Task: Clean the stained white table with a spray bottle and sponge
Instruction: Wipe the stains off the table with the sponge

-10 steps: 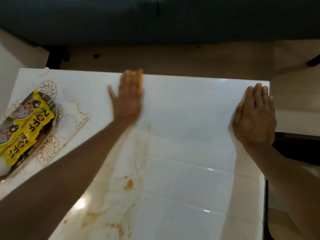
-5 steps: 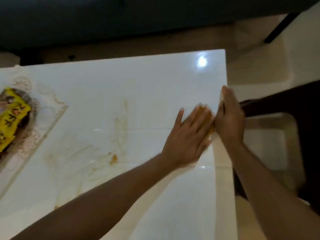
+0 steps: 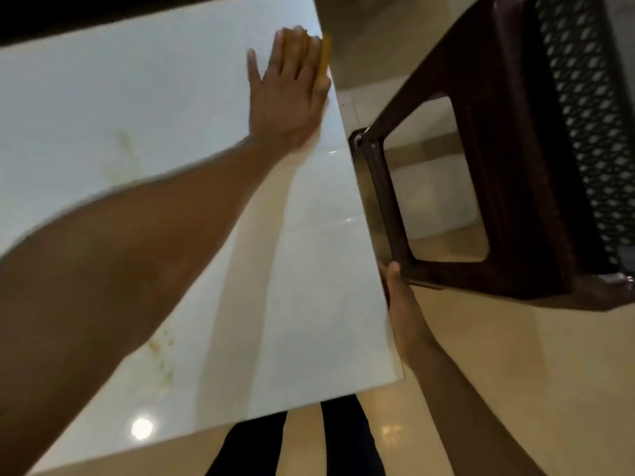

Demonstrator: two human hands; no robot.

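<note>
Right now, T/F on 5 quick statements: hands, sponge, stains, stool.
1. The left hand presses flat on a yellow sponge by the table's right edge. True.
2. The sponge sits in the middle of the white table. False: it is at the far right edge.
3. Brownish stains remain on the tabletop. True.
4. The right hand lies flat on the tabletop. False: it is at the table's right side edge, beside the brown stool.
5. A spray bottle stands on the table. False: none is in view.
</note>
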